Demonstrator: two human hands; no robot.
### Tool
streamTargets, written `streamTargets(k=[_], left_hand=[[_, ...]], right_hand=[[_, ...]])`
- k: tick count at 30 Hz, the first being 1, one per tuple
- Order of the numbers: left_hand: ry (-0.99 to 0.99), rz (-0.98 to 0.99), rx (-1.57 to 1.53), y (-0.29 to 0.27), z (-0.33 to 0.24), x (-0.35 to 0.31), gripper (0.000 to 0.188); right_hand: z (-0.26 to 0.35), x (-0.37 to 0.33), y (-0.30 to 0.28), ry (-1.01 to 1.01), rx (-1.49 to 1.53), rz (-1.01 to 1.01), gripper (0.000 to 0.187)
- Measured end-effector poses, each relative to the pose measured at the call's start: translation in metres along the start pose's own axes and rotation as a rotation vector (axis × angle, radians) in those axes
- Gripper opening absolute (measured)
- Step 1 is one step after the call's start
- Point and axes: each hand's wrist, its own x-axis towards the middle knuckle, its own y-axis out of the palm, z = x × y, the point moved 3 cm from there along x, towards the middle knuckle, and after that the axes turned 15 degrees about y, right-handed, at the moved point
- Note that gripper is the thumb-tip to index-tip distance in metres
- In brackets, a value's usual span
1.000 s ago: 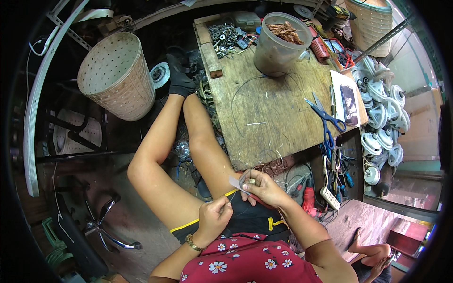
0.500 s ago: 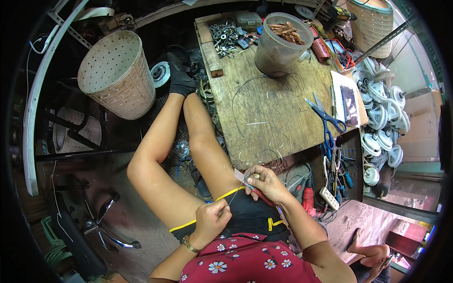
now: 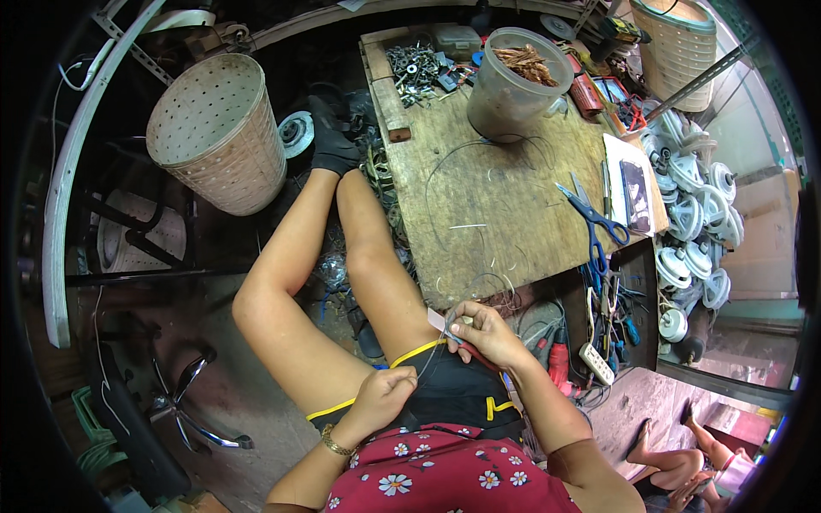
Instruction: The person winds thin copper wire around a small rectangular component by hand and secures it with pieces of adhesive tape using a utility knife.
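Note:
In my lap, my right hand [image 3: 479,329] is closed around a knife with a red handle and a short pale blade [image 3: 437,321]. A thin grey wire [image 3: 430,355] runs slack from there down to my left hand [image 3: 386,395], whose fingers are closed on it. The wire passes close to the blade, between thumb and fingers of the right hand; whether the edge touches it I cannot tell. The two hands are a short way apart, above my black shorts.
Ahead stands a worn wooden table [image 3: 479,205] with blue scissors [image 3: 592,218], a clear bucket of copper-coloured scraps [image 3: 517,94] and loose metal parts [image 3: 419,73]. A perforated basket [image 3: 218,137] stands left. White pulley-like parts [image 3: 697,205] hang right. Another person's legs [image 3: 676,462] show lower right.
My left hand has shifted slightly, and the wire hangs a little slacker between the hands. The right hand keeps its hold. More of the other person at lower right shows.

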Motion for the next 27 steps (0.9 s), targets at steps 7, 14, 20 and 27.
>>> streamTargets(k=[7,14,20,27], left_hand=[[-0.083,-0.104,-0.055,0.016,-0.012,0.035,0.014],[0.026,-0.146,-0.094,0.016,0.004,0.033,0.013],[-0.387,-0.040,-0.625,0.018,-0.005,0.022,0.020],[-0.235,-0.143,-0.510,0.019,-0.002,0.029,0.020]], right_hand=[[-0.001,-0.002,0.011,0.014,-0.075,-0.016,0.010],[-0.002,-0.003,0.004,-0.001,-0.153,-0.027,0.012],[0.011,-0.005,-0.031,-0.038,0.136,-0.240,0.012],[0.007,-0.015,-0.004,0.069,-0.079,0.056,0.028]])
